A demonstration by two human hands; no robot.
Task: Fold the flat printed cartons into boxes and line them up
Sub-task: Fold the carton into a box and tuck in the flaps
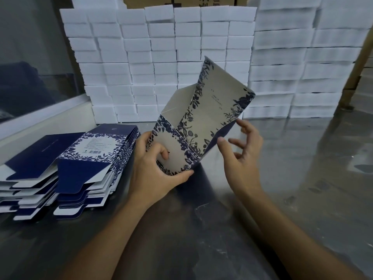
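A carton (pixel 203 122) printed with dark blue flowers on a pale ground is held tilted above the table, partly opened into a box shape with its flaps sticking up. My left hand (pixel 159 168) grips its lower left corner, thumb on the printed face and fingers under the bottom edge. My right hand (pixel 241 156) hovers at the carton's lower right edge with fingers spread and loosely bent; the thumb touches the dark blue side, and the hand holds nothing. A stack of flat printed cartons (pixel 70 162) lies on the table to the left.
A tall wall of white foam blocks (pixel 161 63) fills the back, with more white stacks (pixel 302 67) on the right. A shiny metal tabletop (pixel 302 178) spreads below and to the right. A glass panel (pixel 30 57) stands at the left.
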